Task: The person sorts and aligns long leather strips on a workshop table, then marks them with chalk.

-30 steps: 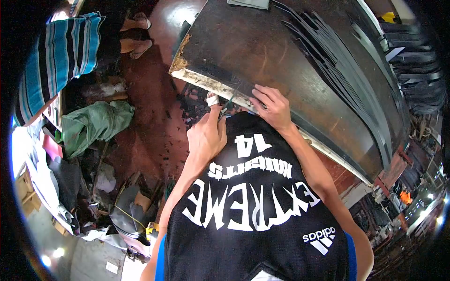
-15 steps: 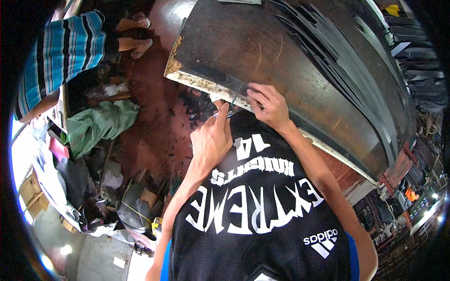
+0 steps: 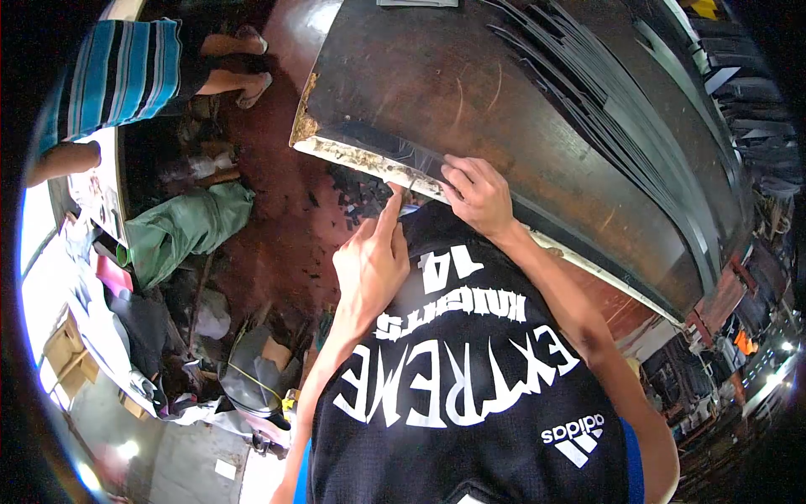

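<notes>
At the near edge of the worn wooden table [image 3: 420,92], my left hand [image 3: 371,265] is closed, its index finger stretched toward the edge. It grips a thin blade-like tool [image 3: 411,185], mostly hidden by the fingers. My right hand [image 3: 480,197] is beside it, to the right, fingertips pinched together at the edge on a dark strip [image 3: 537,217] that lies along the border of the tabletop. How far the strip runs under the fingers is hidden. Small dark cut pieces [image 3: 357,197] are scattered on the floor just below the edge.
Long dark strips [image 3: 579,101] lie bunched across the tabletop. More dark strips are stacked at the far right [image 3: 756,126]. A green sack [image 3: 189,231] and mixed scraps sit on the floor at left. Another person in striped blue cloth [image 3: 122,76] is at upper left.
My left hand has shifted slightly down and left, drawing back a little from the table edge. The right hand stays almost in place. The other person's arm at left has moved.
</notes>
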Demonstrator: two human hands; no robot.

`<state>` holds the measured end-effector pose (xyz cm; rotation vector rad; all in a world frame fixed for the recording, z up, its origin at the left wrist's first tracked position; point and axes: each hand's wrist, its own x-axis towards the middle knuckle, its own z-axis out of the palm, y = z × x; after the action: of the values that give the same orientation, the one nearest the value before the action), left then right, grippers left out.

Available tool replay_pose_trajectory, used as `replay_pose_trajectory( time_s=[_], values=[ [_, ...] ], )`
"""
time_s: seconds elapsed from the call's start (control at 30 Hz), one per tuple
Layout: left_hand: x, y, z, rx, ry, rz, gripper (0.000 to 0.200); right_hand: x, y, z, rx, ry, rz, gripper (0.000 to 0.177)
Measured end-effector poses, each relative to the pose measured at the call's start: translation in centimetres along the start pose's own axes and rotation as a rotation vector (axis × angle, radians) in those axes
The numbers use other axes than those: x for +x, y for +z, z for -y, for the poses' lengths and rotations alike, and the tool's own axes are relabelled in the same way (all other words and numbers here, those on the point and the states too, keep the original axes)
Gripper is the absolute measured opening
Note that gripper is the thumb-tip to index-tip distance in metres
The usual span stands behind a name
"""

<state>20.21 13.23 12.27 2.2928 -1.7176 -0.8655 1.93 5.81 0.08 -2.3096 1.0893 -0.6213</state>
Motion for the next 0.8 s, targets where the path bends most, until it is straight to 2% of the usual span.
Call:
replay_pose_trajectory(
  time_s=[0.2, 0.5, 0.8],
  values=[
    [0.0, 0.0, 0.1, -0.015, 0.037, -0.032, 0.038, 0.0, 0.0, -0.1, 0.039, 0.005, -0.01, 0.028],
    [-0.3, 0.0, 0.1, -0.037, 0.007, 0.027, 0.046, 0.3, -0.2, 0.2, 0.041, -0.002, -0.018, 0.026],
    [-0.2, 0.4, 0.0, -0.088, 0.045, -0.006, 0.05, 1.2, -0.5, 0.8, 0.017, -0.073, -0.123, 0.021]
  ],
)
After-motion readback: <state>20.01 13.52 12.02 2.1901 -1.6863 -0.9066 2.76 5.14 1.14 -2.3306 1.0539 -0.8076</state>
